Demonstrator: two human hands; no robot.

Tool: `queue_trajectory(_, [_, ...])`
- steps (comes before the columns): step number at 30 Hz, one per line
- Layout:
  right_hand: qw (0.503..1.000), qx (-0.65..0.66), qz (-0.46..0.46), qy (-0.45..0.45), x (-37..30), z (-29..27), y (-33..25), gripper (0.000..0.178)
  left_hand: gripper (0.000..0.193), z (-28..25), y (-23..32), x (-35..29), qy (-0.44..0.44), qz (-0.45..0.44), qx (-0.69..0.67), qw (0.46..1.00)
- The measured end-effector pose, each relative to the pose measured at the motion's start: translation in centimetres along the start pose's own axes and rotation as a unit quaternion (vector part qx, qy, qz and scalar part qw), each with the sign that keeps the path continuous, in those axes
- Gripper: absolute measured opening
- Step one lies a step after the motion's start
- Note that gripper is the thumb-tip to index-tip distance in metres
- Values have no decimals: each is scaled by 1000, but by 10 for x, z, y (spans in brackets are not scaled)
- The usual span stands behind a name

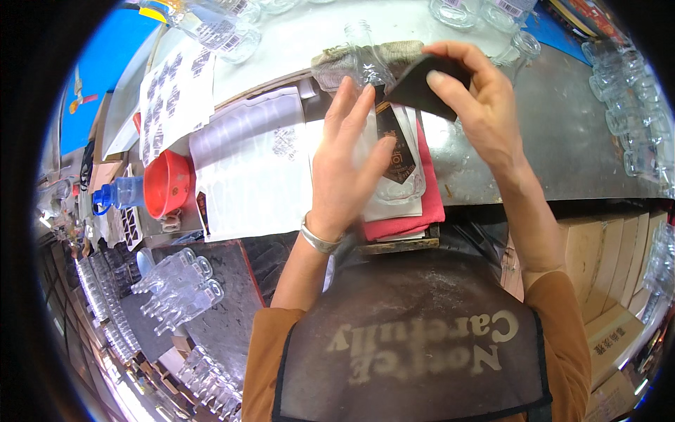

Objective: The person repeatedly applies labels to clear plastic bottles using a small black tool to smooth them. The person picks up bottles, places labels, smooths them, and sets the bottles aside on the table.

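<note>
A clear glass bottle point(394, 151) lies on its side on a red cloth point(430, 204) at the bench's front edge, with a dark label on its face. My left hand point(348, 162) rests flat on the bottle, fingers stretched toward its neck. My right hand point(474, 95) is raised just above and behind it, pinching a flat dark square piece point(422, 88). A folded beige cloth point(337, 60) lies behind the bottle's neck.
Sheets of printed labels point(172, 91) and a white backing sheet point(256, 169) cover the bench's left side beside a red bowl point(169, 184). Several empty glass bottles stand at the far edge and right point(626, 105). More bottles point(179, 285) lie lower left; cardboard boxes point(612, 267) sit lower right.
</note>
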State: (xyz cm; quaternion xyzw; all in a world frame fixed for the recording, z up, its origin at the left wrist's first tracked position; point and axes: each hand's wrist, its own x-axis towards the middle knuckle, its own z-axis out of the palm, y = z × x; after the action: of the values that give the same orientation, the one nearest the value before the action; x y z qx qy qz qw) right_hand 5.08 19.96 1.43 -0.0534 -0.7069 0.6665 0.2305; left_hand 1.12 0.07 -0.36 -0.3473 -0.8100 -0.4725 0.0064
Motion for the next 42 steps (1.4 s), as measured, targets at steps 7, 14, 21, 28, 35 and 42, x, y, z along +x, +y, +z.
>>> queue_trajectory(7, [972,-200,-121,-22,41,9,-5,27,77,5,-4,-1,0,-47,-110,993])
queue_trajectory(14, [962,-200,-173,-59,48,14,0,28,82,5,-4,-1,-1,-39,-117,992])
queue_trajectory(21, [953,-209,-209,-70,53,14,-3,26,83,7,-3,-2,4,-39,-123,992])
queue_trajectory(28, [937,-236,-236,-99,49,16,-13,25,86,9,-9,-2,25,-16,-84,996])
queue_trajectory(35, [911,-293,-277,-88,36,23,-24,24,88,10,-10,-2,31,-16,-99,994])
queue_trajectory(42, [873,-271,-362,-186,-11,19,-26,33,114,-7,-17,-34,-23,19,-97,995])
